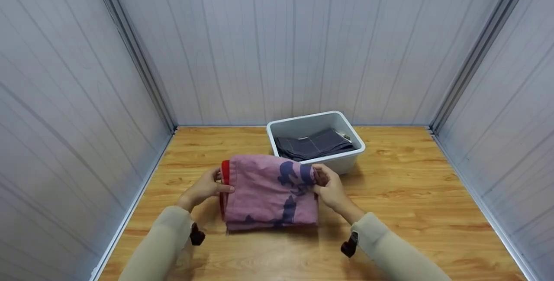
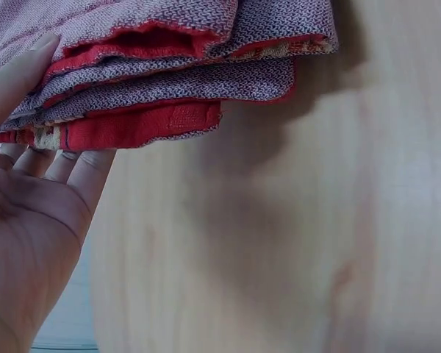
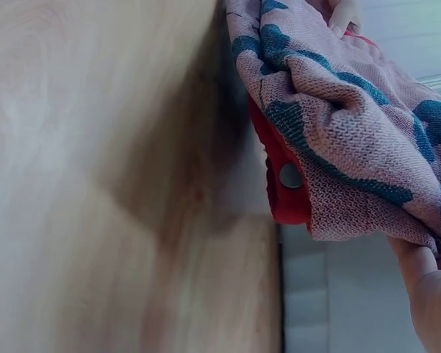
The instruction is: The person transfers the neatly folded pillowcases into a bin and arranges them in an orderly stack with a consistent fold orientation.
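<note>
Both hands hold a folded pink cloth (image 1: 264, 190) with dark blue-purple patches and a red underside, lifted over the wooden table. My left hand (image 1: 205, 188) grips its left edge, thumb on top and fingers beneath. Several folded layers with red edges show in the left wrist view, where the cloth (image 2: 151, 88) hangs over the table. At the upper right corner my right hand (image 1: 331, 188) pinches the cloth. In the right wrist view, a round grey snap (image 3: 291, 176) sits on the red underside, and part of the right hand (image 3: 430, 294) is cut off by the frame.
A light grey plastic bin (image 1: 348, 165) stands just behind the cloth, near the back wall (image 1: 281, 47). Dark grey folded fabric (image 1: 314, 144) with thin light lines lies inside it. Pale panel walls enclose the wooden table (image 1: 424, 194) at the back and both sides.
</note>
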`<state>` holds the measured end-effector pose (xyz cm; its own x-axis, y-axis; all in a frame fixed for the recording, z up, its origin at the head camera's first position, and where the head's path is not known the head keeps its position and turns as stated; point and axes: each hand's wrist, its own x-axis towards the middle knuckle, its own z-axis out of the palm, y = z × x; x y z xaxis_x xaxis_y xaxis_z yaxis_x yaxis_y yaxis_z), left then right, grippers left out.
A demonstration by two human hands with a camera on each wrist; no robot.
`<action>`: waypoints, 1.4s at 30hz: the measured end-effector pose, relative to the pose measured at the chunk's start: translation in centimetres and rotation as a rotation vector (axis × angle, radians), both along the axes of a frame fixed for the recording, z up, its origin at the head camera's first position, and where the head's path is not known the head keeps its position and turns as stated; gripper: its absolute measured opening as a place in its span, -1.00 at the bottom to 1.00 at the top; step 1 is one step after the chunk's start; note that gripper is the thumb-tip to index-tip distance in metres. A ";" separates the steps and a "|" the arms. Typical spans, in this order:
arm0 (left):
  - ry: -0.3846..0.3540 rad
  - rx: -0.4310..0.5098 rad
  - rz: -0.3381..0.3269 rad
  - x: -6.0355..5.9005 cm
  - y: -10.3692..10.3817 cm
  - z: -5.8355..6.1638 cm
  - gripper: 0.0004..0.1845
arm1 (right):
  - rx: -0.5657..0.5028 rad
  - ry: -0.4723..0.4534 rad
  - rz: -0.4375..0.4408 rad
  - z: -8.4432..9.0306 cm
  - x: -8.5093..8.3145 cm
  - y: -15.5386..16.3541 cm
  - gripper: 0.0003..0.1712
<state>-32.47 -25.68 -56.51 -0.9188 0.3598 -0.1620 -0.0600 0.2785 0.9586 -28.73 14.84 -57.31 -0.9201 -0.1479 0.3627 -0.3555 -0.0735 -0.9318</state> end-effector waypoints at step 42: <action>0.233 0.100 0.162 -1.1 6.7 7.1 -0.50 | 0.026 -0.277 -0.112 7.3 -2.4 6.7 -0.69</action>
